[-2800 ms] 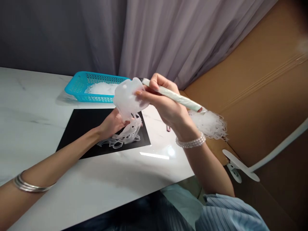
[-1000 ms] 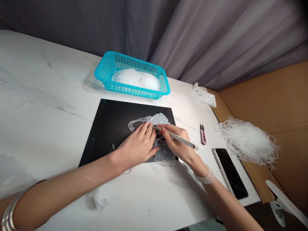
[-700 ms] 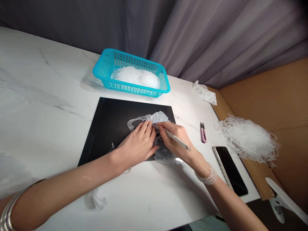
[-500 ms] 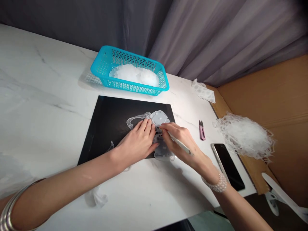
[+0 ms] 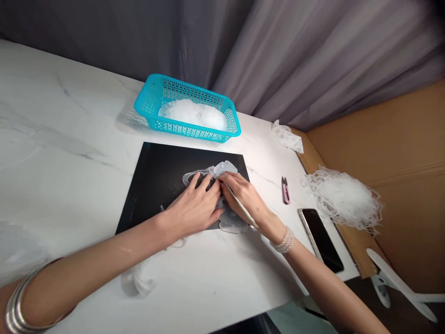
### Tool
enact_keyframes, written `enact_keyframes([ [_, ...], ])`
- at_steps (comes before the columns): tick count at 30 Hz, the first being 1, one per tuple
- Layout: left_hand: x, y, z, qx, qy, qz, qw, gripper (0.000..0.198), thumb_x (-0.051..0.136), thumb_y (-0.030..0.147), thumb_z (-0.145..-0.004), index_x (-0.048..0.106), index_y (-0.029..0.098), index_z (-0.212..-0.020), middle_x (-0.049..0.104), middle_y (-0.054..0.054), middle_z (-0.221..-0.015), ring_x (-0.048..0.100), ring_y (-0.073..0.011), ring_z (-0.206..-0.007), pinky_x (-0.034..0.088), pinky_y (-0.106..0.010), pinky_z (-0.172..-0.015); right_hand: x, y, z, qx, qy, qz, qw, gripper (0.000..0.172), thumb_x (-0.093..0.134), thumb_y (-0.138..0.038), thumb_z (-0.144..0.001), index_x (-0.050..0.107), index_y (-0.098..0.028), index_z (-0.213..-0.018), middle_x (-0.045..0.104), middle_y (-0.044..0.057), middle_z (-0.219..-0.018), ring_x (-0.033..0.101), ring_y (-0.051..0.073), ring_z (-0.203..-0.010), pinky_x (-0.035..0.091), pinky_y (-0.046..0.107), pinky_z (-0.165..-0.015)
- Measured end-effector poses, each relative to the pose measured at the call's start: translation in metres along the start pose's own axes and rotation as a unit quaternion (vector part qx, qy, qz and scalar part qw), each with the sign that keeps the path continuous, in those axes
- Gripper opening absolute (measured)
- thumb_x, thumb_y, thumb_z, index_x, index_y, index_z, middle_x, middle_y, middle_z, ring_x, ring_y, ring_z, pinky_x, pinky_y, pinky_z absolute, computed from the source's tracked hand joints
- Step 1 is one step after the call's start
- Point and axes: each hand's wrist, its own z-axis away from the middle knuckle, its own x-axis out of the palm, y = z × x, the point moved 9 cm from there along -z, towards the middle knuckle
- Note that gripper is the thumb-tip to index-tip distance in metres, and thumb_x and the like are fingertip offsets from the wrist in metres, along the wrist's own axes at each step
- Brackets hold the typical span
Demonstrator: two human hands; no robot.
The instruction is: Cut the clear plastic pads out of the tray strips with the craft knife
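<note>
My left hand (image 5: pixel 196 206) lies on a thin, clear, flexible-looking piece (image 5: pixel 229 221) with its fingers stretched out and somewhat spread, pressing it down. My right hand (image 5: pixel 245 197) is closed round a slim white pen-shaped tool (image 5: pixel 241 206). The tool's tip is hidden behind the fingers, close to my left fingertips. Small raised spots and a wavy edge show on the clear piece, and a loose-looking loop of it reaches left on the black mat (image 5: pixel 163 169). Its middle is covered by both hands, and its near end overhangs the mat's front edge.
A blue basket (image 5: pixel 194 134) with white translucent pieces (image 5: pixel 189 112) stands behind the mat. To the right lie pink thread snips (image 5: pixel 285 191), a phone (image 5: pixel 321 241) and a heap of clear stringy scraps (image 5: pixel 344 197). Crumpled clear scraps (image 5: pixel 141 280) lie near the front edge.
My right hand has shifted left and slightly up with the tool, closer to my left fingers. My left fingers have spread a little more. The whole view has shifted slightly.
</note>
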Motion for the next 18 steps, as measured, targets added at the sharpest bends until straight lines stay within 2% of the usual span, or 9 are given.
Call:
enact_keyframes([
  [6,0.002,-0.003,0.002,0.010,0.016,0.012,1.000,0.050,0.039,0.036,-0.102,0.062,0.003,-0.130,0.063,-0.021,-0.133,0.048,-0.0407,-0.133,0.032,-0.057,-0.113,0.011,-0.014,-0.006,-0.039,-0.086,0.094,0.991,0.038,0.046,-0.004,-0.096,0.057,-0.009,-0.131,0.068,0.019,-0.114,0.062,0.029,-0.107,0.054,0.046,-0.095],
  [8,0.004,-0.005,0.003,0.010,0.026,0.015,0.999,0.049,0.041,0.037,-0.101,0.063,0.004,-0.129,0.063,-0.021,-0.133,0.048,-0.0407,-0.133,0.033,-0.057,-0.113,0.014,-0.015,-0.006,-0.040,-0.092,0.081,0.992,0.040,0.046,-0.001,-0.094,0.058,-0.007,-0.132,0.068,0.018,-0.109,0.062,0.028,-0.103,0.055,0.044,-0.091],
  [10,0.005,-0.005,0.003,0.013,0.032,0.010,0.999,0.052,0.040,0.037,-0.101,0.060,0.002,-0.133,0.061,-0.023,-0.136,0.047,-0.0414,-0.133,0.034,-0.057,-0.111,0.009,-0.007,-0.006,-0.035,-0.064,0.017,0.997,0.042,0.044,0.000,-0.093,0.060,-0.010,-0.130,0.070,0.015,-0.108,0.063,0.027,-0.102,0.055,0.042,-0.089],
  [11,0.005,-0.004,0.003,0.018,0.034,0.004,0.999,0.054,0.038,0.036,-0.101,0.058,0.000,-0.135,0.059,-0.024,-0.138,0.047,-0.0419,-0.134,0.034,-0.058,-0.111,0.001,0.003,-0.007,-0.020,-0.032,-0.033,0.999,0.042,0.043,-0.001,-0.093,0.063,-0.014,-0.128,0.071,0.013,-0.109,0.063,0.026,-0.103,0.055,0.042,-0.090],
  [13,0.004,-0.002,0.003,0.025,0.031,-0.008,0.999,0.056,0.033,0.035,-0.102,0.054,-0.002,-0.139,0.056,-0.025,-0.142,0.046,-0.0422,-0.134,0.034,-0.059,-0.111,-0.030,0.049,-0.003,0.065,0.086,-0.168,0.980,0.035,0.048,-0.007,-0.092,0.071,-0.020,-0.115,0.074,0.009,-0.108,0.066,0.024,-0.101,0.053,0.042,-0.094],
  [14,0.004,-0.001,0.003,0.027,0.027,-0.010,0.999,0.056,0.032,0.034,-0.102,0.054,-0.002,-0.140,0.055,-0.026,-0.143,0.046,-0.0418,-0.135,0.034,-0.058,-0.111,-0.050,0.082,0.004,0.124,0.153,-0.233,0.952,0.029,0.052,-0.011,-0.091,0.074,-0.023,-0.107,0.075,0.006,-0.107,0.067,0.023,-0.099,0.052,0.042,-0.096],
  [15,0.003,-0.001,0.003,0.027,0.024,-0.008,0.999,0.056,0.031,0.033,-0.103,0.054,-0.002,-0.140,0.055,-0.025,-0.144,0.047,-0.0411,-0.135,0.034,-0.057,-0.111,-0.071,0.121,0.019,0.203,0.246,-0.303,0.898,0.018,0.062,-0.015,-0.087,0.076,-0.024,-0.092,0.077,0.004,-0.097,0.068,0.023,-0.093,0.053,0.042,-0.095],
  [17,0.003,-0.002,0.005,0.023,0.021,0.003,1.000,0.055,0.031,0.033,-0.103,0.055,-0.001,-0.139,0.055,-0.024,-0.144,0.047,-0.0397,-0.135,0.035,-0.055,-0.112,-0.110,0.173,0.041,0.254,0.323,-0.331,0.850,0.009,0.066,-0.023,-0.084,0.074,-0.027,-0.085,0.076,0.001,-0.092,0.067,0.020,-0.092,0.053,0.038,-0.095],
  [18,0.004,-0.003,0.005,0.020,0.024,0.011,0.999,0.055,0.032,0.033,-0.103,0.055,0.000,-0.139,0.055,-0.024,-0.144,0.047,-0.0391,-0.136,0.034,-0.055,-0.113,-0.127,0.193,0.052,0.271,0.341,-0.347,0.830,0.004,0.068,-0.027,-0.083,0.072,-0.028,-0.082,0.076,-0.001,-0.089,0.068,0.019,-0.090,0.054,0.036,-0.094],
])
